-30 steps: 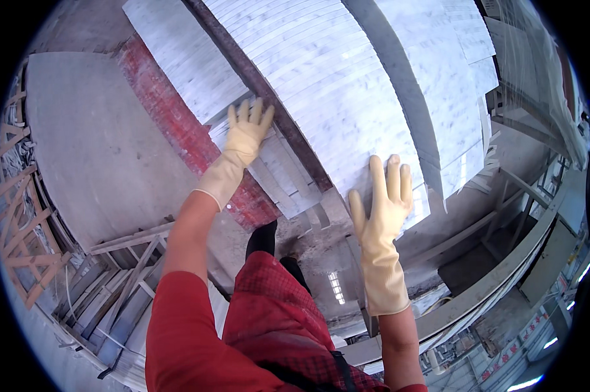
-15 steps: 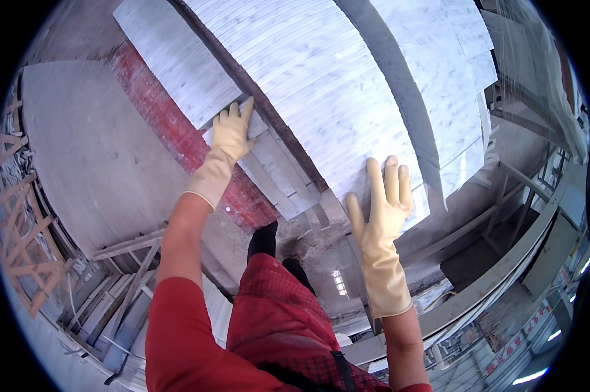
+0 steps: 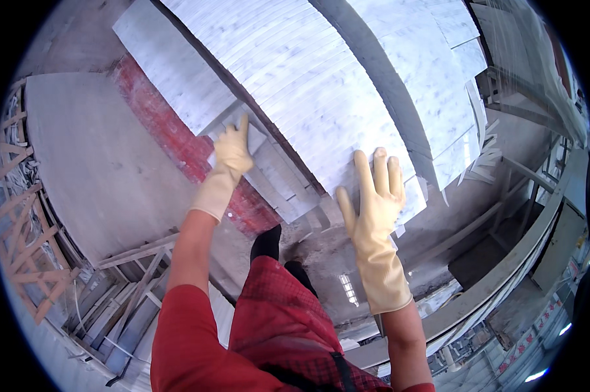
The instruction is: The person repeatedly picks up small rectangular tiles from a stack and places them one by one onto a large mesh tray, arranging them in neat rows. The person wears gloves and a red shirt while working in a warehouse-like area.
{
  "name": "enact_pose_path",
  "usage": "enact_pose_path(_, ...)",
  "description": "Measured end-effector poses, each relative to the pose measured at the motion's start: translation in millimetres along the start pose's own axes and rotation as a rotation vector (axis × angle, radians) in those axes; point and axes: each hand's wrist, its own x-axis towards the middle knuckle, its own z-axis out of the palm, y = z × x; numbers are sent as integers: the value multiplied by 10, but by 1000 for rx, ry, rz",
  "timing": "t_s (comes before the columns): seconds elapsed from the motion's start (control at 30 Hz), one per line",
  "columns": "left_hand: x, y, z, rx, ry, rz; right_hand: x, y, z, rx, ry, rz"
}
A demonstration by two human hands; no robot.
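Pale rubber gloves cover both my hands. My left hand (image 3: 233, 150) lies over a small pale stone piece (image 3: 259, 138), its index finger stretched out and the other fingers bent at the far edge; the hand hides most of the piece. Beyond it a band of white stone strips (image 3: 171, 72) ends at a grey gap. My right hand (image 3: 378, 199) rests flat, fingers spread, on the near end of a wide row of grey-veined white stone strips (image 3: 295, 85). Grey strips (image 3: 278, 176) lie bare between my hands.
A red painted beam (image 3: 154, 117) runs along the left side of the strips. Farther left is a large grey slab (image 3: 86, 157). More white stone (image 3: 432, 72) lies at the right, with thin offcuts (image 3: 484, 160) sticking out. Wooden frames (image 3: 33, 242) stand far left.
My left hand has drawn a little toward me with the stone piece under it, widening the grey gap beyond. My right hand stays flat on the strips.
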Motion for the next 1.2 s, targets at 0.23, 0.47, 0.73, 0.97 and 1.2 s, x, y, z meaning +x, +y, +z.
enact_pose_path(0.23, -1247, -134, 656, -768, -222, -190, -53, -17, -24, 15, 24, 3)
enact_pose_path(0.47, -2945, 272, 126, -1596, -733, -280, -115, -40, -107, 36, 96, -44)
enact_pose_path(0.73, -3883, 702, -733, -1856, -1111, 51, -1314, -20, -720, 641, 338, 109)
enact_pose_path(0.97, -4387, 1325, -944, -1873, -1382, 51, -3793, -258, -1289, 1493, 103, 693)
enact_pose_path(1.2, -5187, 2031, -753, -1624, -1569, 46, -4996, -593, -1806, 1646, 178, 1035)
